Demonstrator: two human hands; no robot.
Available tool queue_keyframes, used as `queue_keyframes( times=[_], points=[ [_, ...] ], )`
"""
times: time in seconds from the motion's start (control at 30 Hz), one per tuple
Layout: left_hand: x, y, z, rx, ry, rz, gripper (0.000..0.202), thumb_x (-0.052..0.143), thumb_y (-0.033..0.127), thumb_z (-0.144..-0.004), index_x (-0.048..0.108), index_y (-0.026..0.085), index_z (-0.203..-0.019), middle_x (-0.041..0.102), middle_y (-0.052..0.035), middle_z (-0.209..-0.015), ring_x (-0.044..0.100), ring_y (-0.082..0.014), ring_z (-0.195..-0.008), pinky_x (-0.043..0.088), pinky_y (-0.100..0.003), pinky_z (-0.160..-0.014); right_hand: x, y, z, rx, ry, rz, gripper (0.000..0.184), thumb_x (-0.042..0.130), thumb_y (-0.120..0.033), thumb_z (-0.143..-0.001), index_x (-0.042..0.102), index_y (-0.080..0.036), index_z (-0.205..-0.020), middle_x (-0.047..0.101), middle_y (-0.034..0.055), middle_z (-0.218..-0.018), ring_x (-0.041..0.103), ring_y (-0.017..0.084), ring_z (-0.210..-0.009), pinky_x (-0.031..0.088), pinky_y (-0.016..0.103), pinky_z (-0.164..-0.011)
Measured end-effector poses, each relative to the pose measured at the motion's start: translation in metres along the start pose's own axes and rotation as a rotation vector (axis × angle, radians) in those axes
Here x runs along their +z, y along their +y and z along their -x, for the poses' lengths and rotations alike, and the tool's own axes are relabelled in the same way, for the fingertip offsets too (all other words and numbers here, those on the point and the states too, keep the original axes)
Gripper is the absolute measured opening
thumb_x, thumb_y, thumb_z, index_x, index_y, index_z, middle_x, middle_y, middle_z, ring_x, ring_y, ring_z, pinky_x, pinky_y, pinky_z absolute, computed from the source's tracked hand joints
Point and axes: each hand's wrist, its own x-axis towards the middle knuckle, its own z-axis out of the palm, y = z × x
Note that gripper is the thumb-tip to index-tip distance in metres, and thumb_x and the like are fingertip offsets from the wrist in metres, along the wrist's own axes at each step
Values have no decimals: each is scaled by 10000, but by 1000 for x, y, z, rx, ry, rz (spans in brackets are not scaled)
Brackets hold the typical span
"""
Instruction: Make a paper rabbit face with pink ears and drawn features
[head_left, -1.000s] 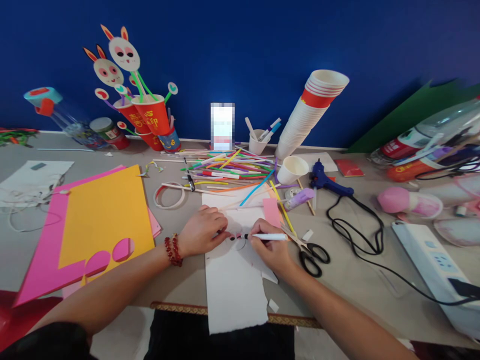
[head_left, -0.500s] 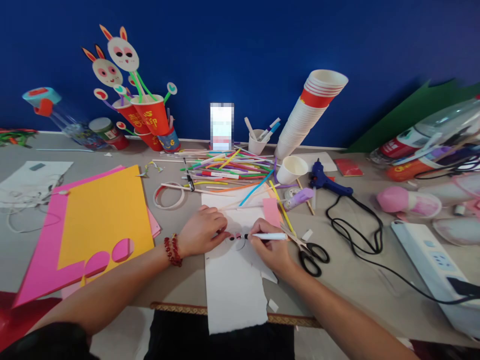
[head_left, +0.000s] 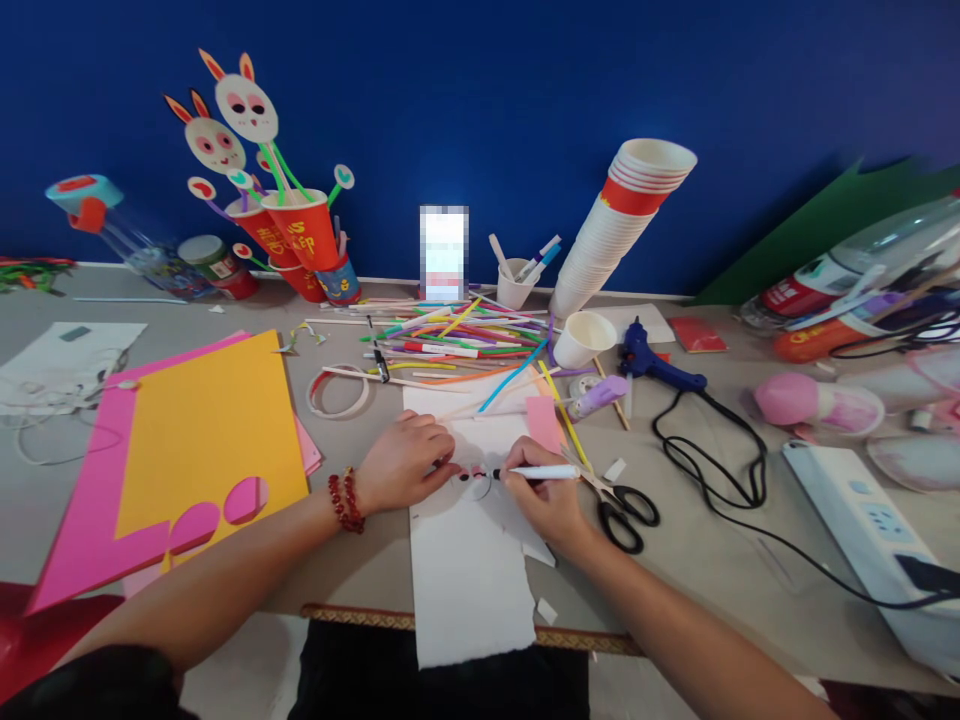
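Observation:
My right hand (head_left: 544, 495) is closed around a white marker (head_left: 547, 472), its dark tip end pointing left at a small white paper circle (head_left: 474, 488). Dark and pink marks show on the circle, too small to make out fully. My left hand (head_left: 405, 462) rests with fingers out, fingertips at the circle's left edge. Beneath lies a long sheet of white paper (head_left: 469, 590) with a torn bottom edge, hanging over the table's front. Black-handled scissors (head_left: 628, 518) lie just right of my right hand, blades partly hidden behind it.
Coloured sticks (head_left: 450, 335) lie behind the paper, near a paper cup (head_left: 583, 340) and a tall cup stack (head_left: 615, 230). A glue gun (head_left: 660, 360), its cord and a power strip (head_left: 870, 540) are right. Yellow card (head_left: 214, 430) and rabbit-face cups (head_left: 300, 225) are left.
The marker and my right hand have shifted slightly right. My left hand and the paper circle look unmoved.

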Motion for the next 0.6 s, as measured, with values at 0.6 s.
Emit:
queue_keyframes(
  times=[0.6],
  points=[
    [2, -2, 0, 3, 0, -16, 232, 537, 367, -931, 524, 195, -776, 616, -26, -753, 527, -207, -792, 307, -355, -709, 0, 1, 1, 1, 10, -40, 115, 528, -168, -781, 513, -216, -677, 470, -37, -590, 395, 121, -523, 283, 239, -474]
  ],
)
